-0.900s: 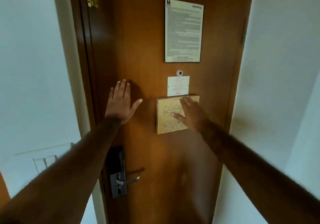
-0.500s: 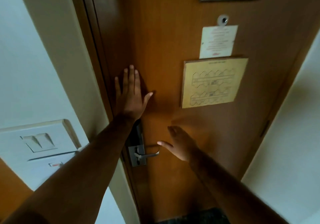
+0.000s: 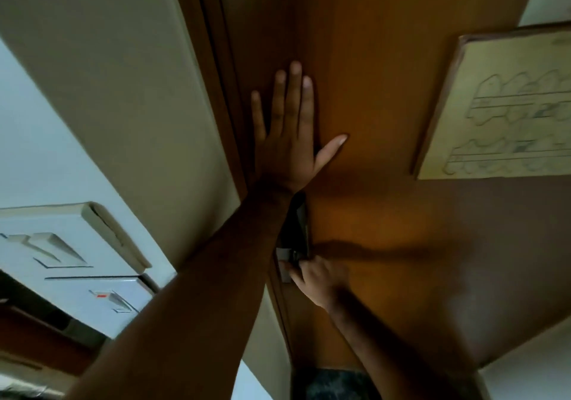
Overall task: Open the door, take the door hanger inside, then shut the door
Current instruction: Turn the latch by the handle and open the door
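Note:
The brown wooden door [image 3: 386, 97] fills the middle of the head view and sits shut in its frame. My left hand [image 3: 289, 134] lies flat on the door near its latch edge, fingers spread and pointing up. Below it my right hand [image 3: 318, 279] is closed around the metal door handle [image 3: 285, 260], which is almost fully hidden by the fingers and by my left forearm. The dark lock plate [image 3: 301, 223] shows just above the handle. No door hanger is visible on this side.
A yellowish plan board [image 3: 500, 106] hangs on the door at the right. Wall switch plates [image 3: 71, 254] sit on the left wall beside the cream door frame [image 3: 148, 91]. Dark floor [image 3: 333, 382] shows at the bottom.
My right hand dropped from the plan board down the door and closed on the handle. The left hand stayed flat on the door. The view tilted down and closer.

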A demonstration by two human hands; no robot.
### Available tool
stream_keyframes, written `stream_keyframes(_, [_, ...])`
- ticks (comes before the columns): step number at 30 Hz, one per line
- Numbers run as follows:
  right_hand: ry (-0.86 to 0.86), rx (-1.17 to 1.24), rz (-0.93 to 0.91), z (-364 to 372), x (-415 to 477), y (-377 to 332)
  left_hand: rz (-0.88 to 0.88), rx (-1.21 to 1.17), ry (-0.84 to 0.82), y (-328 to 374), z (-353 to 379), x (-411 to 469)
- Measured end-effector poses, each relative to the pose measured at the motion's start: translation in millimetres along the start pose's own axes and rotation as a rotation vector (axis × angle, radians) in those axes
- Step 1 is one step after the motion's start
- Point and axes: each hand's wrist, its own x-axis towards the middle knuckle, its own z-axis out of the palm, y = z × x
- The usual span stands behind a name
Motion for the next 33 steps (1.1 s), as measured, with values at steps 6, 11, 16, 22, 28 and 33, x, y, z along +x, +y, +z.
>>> stream_keyframes(6, [0.172,0.139,0.136,26,-11,-3,-0.011,0.006,0.035,1,1,1])
stream_keyframes(11, [0.190,0.156,0.079,28,-12,0,-0.014,-0.004,0.039,2,-2,2])
stream_keyframes(16, [0.069,0.145,0.052,29,-22,-1,-0.013,-0.007,0.040,1,-2,2])
stream_keyframes(22, [-0.021,0.146,0.087,10,-38,-11,-0.002,0.020,-0.010,3,-22,0])
stream_keyframes(28, [-0.140,0.189,0.142,-16,-68,-23,0.012,0.030,-0.088,6,-62,-9])
stream_keyframes(33, [-0.255,0.119,0.143,-50,-92,-34,0.048,-0.089,-0.224,7,-113,-15])
